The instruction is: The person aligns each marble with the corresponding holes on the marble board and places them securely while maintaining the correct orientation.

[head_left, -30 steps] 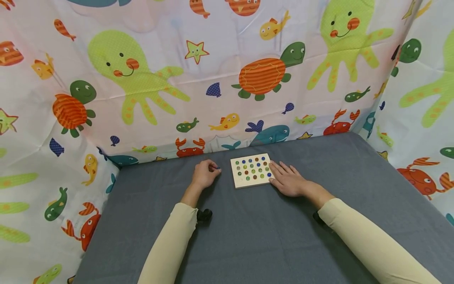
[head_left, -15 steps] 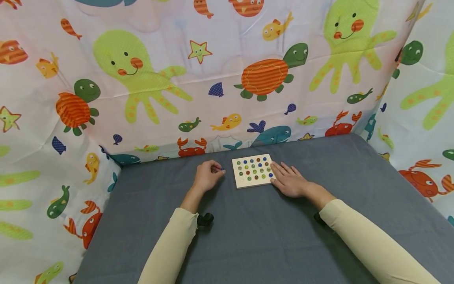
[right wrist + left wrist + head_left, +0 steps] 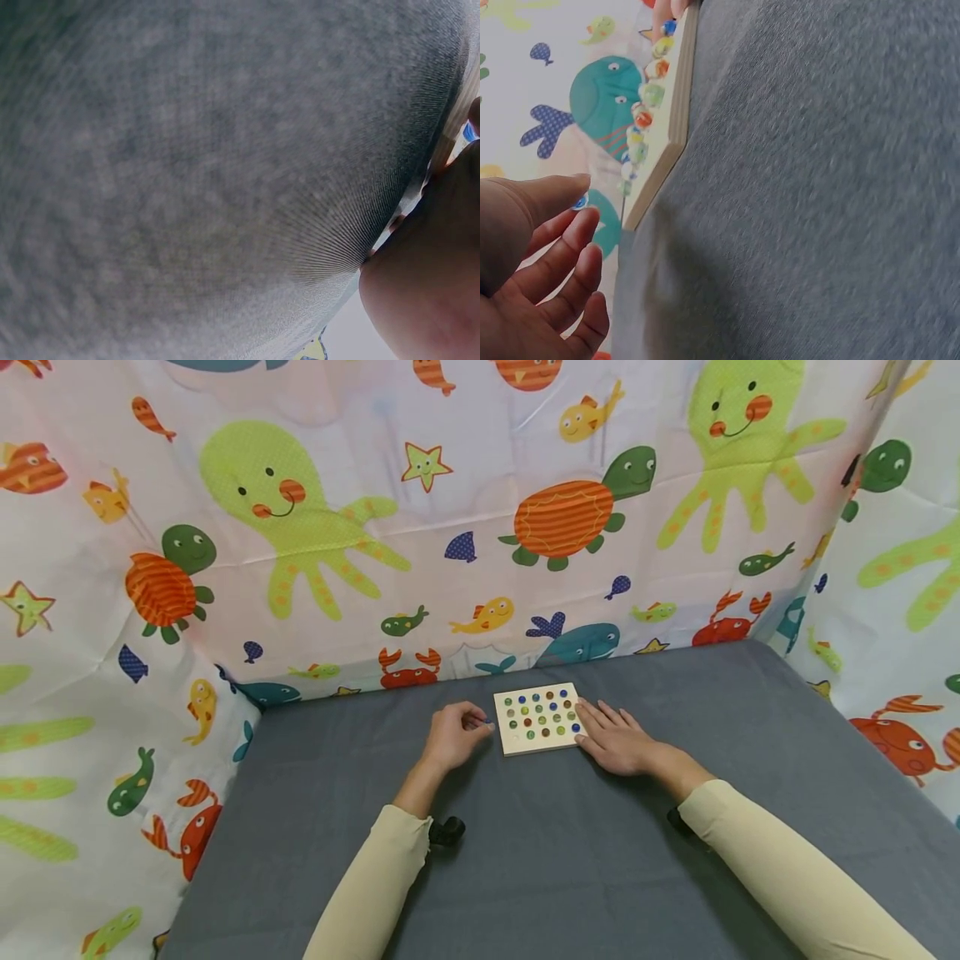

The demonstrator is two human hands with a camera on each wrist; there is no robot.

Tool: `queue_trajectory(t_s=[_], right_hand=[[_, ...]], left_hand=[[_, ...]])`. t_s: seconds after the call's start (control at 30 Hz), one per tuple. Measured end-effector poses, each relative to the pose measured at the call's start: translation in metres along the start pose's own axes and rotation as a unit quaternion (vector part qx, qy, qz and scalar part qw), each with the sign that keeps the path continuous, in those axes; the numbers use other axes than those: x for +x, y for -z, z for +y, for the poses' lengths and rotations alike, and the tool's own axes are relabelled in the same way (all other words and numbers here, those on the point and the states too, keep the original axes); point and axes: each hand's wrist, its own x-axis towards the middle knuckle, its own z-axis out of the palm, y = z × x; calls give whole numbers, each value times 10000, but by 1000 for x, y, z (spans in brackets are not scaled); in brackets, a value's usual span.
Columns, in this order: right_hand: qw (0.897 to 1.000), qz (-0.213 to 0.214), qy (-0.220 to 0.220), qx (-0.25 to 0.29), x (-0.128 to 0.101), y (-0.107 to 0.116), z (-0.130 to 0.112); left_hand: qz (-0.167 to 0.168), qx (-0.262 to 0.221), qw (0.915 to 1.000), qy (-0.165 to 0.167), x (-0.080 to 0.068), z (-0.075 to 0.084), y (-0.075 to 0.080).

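**Marble held at the board's left edge**

On the grey cloth-covered counter [image 3: 570, 860], near its far edge, lies a pale square wooden board [image 3: 542, 720] studded with coloured glass marbles [image 3: 550, 715]. The left hand [image 3: 452, 739] sits just beside the board's left side, fingers [image 3: 474, 720] curled narrowly and pinching a small blue marble [image 3: 488, 722]. The right hand [image 3: 617, 740] lies flat on the counter with its fingers straight, touching the board's right side.

The left wrist view shows the board edge-on, its marbles standing proud in a row, and the blue marble between thumb and fingertip. The right wrist view gives mostly blurred cloth and a sliver of palm.
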Motion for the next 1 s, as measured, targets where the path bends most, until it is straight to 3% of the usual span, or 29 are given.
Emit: queue_trajectory(t_s=[1.0], right_hand=[[10000,-24,-26,32,-1,2,-3]], left_hand=[[-224,-89,9996,-126,2,11,-32]])
